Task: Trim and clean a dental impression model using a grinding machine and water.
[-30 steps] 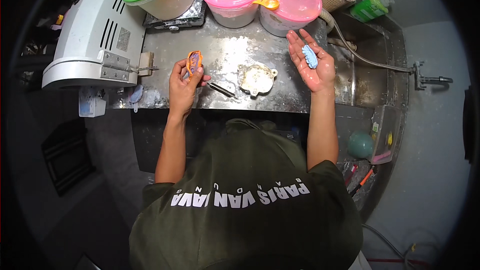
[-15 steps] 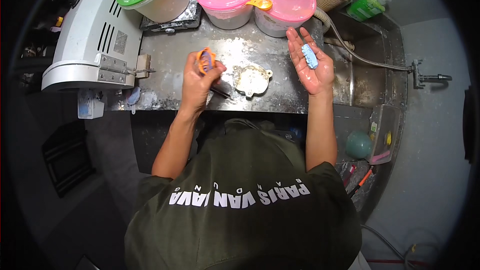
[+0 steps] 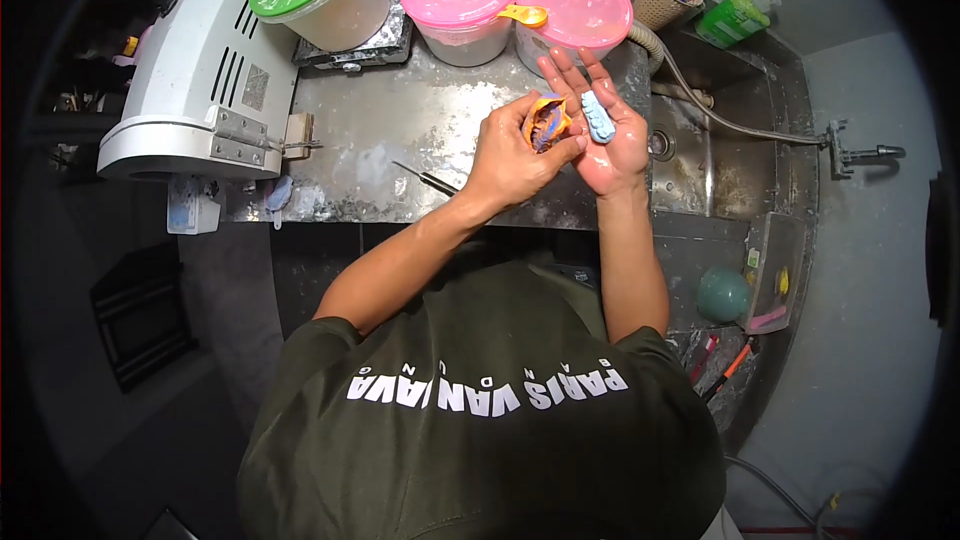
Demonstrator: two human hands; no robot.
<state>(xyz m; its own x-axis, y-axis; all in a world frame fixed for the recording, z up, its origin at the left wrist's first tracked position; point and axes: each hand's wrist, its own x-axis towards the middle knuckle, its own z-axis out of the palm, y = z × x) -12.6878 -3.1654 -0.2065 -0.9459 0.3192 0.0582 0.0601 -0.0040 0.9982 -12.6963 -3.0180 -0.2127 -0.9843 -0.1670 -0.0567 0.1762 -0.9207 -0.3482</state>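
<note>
My left hand [image 3: 515, 160] grips an orange mold with a purple inside [image 3: 548, 125], tilted beside my right palm. My right hand [image 3: 620, 158] is palm up, fingers stretched out, with a pale blue molded piece with a bumpy surface [image 3: 597, 115] lying on it. A slim dark-handled tool [image 3: 438, 183] lies on the stained steel counter [image 3: 360, 100], partly behind my left wrist.
A white machine [image 3: 175, 80] stands left. A green-lidded bucket [image 3: 330, 15] on a dark base and two pink-lidded tubs [image 3: 455, 25] [image 3: 575, 10] line the back. A steel sink [image 3: 720, 170] with a hose [image 3: 745, 128], a brush holder [image 3: 665, 5] and a green bottle [image 3: 725, 20] are right.
My left hand has moved right with the orange mold, up to my right hand. My right hand has shifted slightly left. The pale plate between them is now hidden.
</note>
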